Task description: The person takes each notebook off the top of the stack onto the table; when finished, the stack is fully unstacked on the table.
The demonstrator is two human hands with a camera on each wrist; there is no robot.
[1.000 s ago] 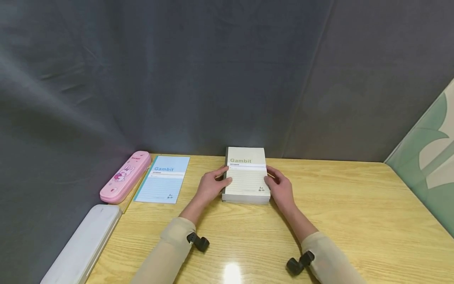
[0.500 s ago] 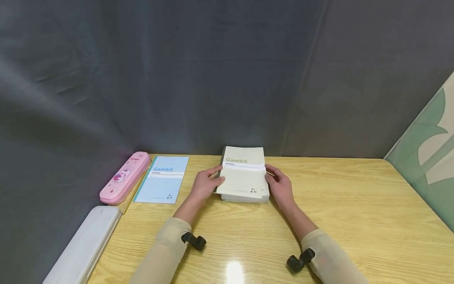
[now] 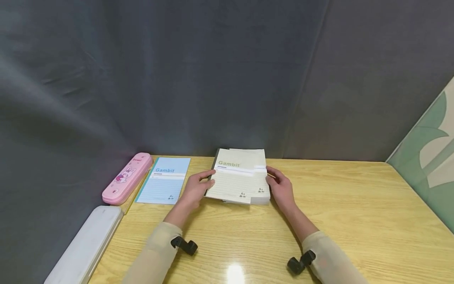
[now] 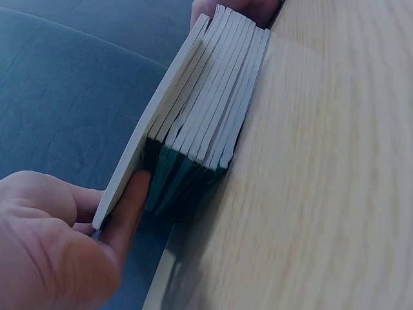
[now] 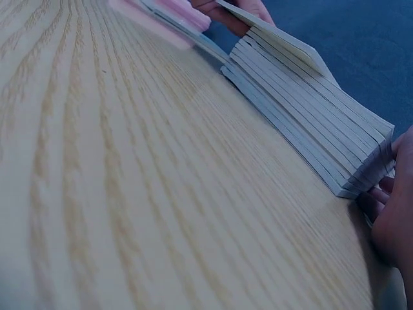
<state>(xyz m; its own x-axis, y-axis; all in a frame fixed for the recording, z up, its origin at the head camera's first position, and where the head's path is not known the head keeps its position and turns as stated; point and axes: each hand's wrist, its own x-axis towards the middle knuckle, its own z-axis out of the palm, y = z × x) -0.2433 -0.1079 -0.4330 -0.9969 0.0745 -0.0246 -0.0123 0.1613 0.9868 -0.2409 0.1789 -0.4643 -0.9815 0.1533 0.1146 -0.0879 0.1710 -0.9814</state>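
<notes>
The top cream "Gambit" notebook (image 3: pixel 228 183) is pinched at its dark spine by my left hand (image 3: pixel 192 192), the thumb above and fingers underneath. It sits shifted left and slightly turned on a thick stack of notebooks (image 3: pixel 260 197). A gap separates its spine side from the stack in the left wrist view, where the lower dark green spines (image 4: pixel 171 174) show. My right hand (image 3: pixel 282 194) rests against the right side of the stack, its fingers touching the page edges (image 5: pixel 374 165). Part of that hand is cut off in the right wrist view.
A blue "Gambit" notebook (image 3: pixel 163 181) lies flat to the left. Beyond it are a pink pencil case (image 3: pixel 127 177) with a rabbit picture and a long white case (image 3: pixel 85 244). A dark curtain (image 3: pixel 227 79) hangs along the back edge of the wooden table (image 3: pixel 347 205).
My left hand has drawn the top notebook leftward and turned it slightly, uncovering a strip of the notebook below. My right hand has stayed by the stack's right side.
</notes>
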